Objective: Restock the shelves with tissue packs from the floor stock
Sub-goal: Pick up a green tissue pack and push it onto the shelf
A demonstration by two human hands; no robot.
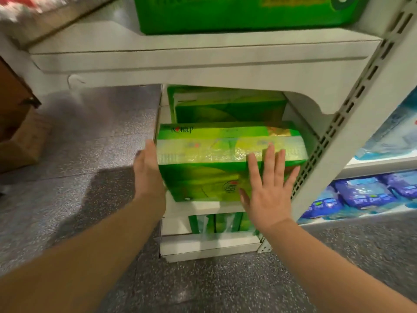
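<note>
**Green pack half onto the shelf, and little to stop it slipping**

At far left a brown cardboard box [15, 123] sits on the grey floor [85, 136], well clear of the work. The left hand [147, 170] lies flat, fingers straight, against the left end of the green tissue pack [225, 159]; it presses but does not curl round anything. The pack rests on the middle shelf [203, 207] of the white unit, its front face overhanging the edge and tilted toward the person. Behind it stands another green pack [228, 109], so there may be little depth left to push into.

The right hand [268, 193] is spread open on the pack's front face, palm pressing.

Likely troubles, as I judge them: with both hands only pressing, the glossy wrap could slide and the pack tip forward off the shelf if pressure eases. An uneven push could skew it against the slotted upright [338, 136] on the right. Pushing hard against the rear pack could crush the soft tissue or burst the film. Blue packs [361, 193] on the neighbouring shelf are out of the way.
</note>
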